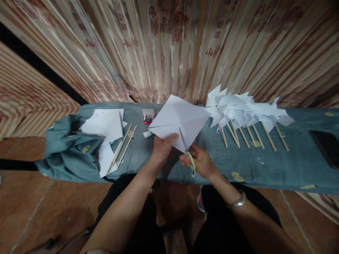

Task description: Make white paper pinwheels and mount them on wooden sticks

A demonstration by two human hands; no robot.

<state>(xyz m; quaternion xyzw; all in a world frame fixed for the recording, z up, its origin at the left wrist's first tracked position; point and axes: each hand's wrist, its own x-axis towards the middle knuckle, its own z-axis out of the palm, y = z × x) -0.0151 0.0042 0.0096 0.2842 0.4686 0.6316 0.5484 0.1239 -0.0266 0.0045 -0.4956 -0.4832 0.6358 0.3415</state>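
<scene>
A square white paper sheet (180, 116) is held above the table's middle, one corner pointing toward me. My left hand (162, 150) grips its lower left edge, thumb on top. At the near corner, my right hand (200, 160) holds scissors with pale green handles (191, 160). Their dark blades lie along the paper from that corner toward its centre. Another slit runs in from the left corner. Just behind my left hand, a small white roll (147, 134) lies partly under the sheet.
Several white paper pinwheels (246, 109) on wooden sticks lie to the right. White sheets (106, 123) and loose sticks (127, 144) are at left. A red-and-white box of metal pins (148, 116) stands behind the paper. A black phone (325, 148) rests far right on the green cloth (219, 165).
</scene>
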